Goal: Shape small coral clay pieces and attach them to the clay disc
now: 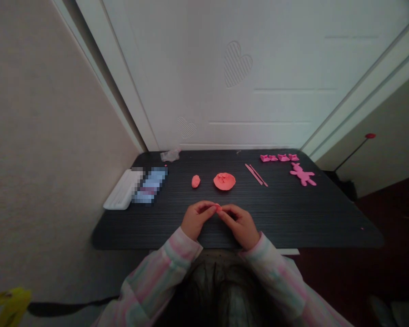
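Observation:
Between the fingertips of my left hand and my right hand is a small piece of coral-pink clay. Both hands pinch it over the front half of the dark table. Most of the piece is hidden by my fingers. Just beyond them lies a shallow coral clay bowl with small clay bits in it. To its left rests an oval lump of the same clay. Two thin pink modelling tools lie side by side to the right of the bowl.
At the left are a white tray and a blurred blue packet. A crumpled clear plastic bag lies behind them. Several pink folded shapes and a pink rabbit figure lie at the back right. A white door stands behind the table.

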A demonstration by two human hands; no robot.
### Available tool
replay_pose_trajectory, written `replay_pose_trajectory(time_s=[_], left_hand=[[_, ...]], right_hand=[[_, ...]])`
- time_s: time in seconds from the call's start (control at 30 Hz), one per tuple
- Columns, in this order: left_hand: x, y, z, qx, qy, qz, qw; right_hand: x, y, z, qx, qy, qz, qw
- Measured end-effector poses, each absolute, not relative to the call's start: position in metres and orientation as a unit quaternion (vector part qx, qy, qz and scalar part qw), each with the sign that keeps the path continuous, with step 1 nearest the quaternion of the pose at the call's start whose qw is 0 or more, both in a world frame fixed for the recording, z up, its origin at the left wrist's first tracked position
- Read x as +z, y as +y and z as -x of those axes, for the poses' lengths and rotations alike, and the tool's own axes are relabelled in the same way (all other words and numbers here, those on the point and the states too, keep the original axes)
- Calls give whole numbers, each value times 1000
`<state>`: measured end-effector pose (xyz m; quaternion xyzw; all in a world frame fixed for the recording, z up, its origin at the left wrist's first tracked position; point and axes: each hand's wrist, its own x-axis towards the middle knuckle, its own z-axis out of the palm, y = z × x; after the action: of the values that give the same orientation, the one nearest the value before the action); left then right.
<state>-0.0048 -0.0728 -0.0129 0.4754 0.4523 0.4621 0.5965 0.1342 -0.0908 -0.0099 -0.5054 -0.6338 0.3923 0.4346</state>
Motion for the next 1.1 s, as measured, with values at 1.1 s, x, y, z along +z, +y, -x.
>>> replay_pose_trajectory(time_s=[1.1], left_hand=[[-10,-79,3,372,489,-687,388]], right_hand=[[-21,-87,-135,420,-601,493,468]])
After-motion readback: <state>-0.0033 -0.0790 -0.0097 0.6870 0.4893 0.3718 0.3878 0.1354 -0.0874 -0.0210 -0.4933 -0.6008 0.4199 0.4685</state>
